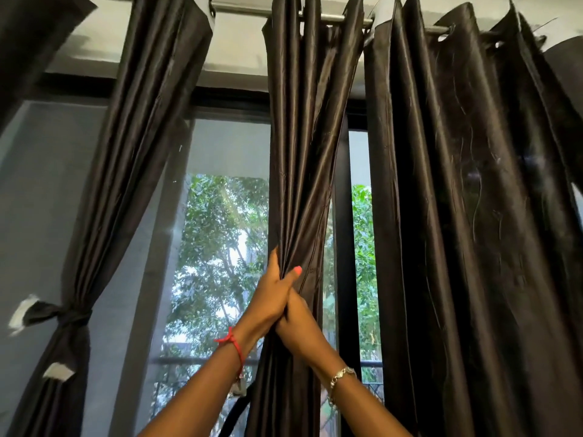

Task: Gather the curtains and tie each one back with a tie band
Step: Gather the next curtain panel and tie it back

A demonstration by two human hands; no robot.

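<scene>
Three dark satin curtains hang from a metal rod (334,18). The middle curtain (306,127) is bunched into folds. My left hand (274,294), with a red thread on its wrist, wraps around the bunch. My right hand (298,332), with a silver bracelet, grips the same bunch just below, touching the left hand. The left curtain (132,146) is gathered and tied with a dark tie band (67,316). The right curtain (473,216) hangs loose and spread out. A dark strip (235,411), possibly a tie band, dangles under my left forearm.
Behind the curtains is a window (220,247) with dark frames, with green trees outside. A balcony railing (370,364) shows low behind the glass. A grey wall (38,200) lies to the left.
</scene>
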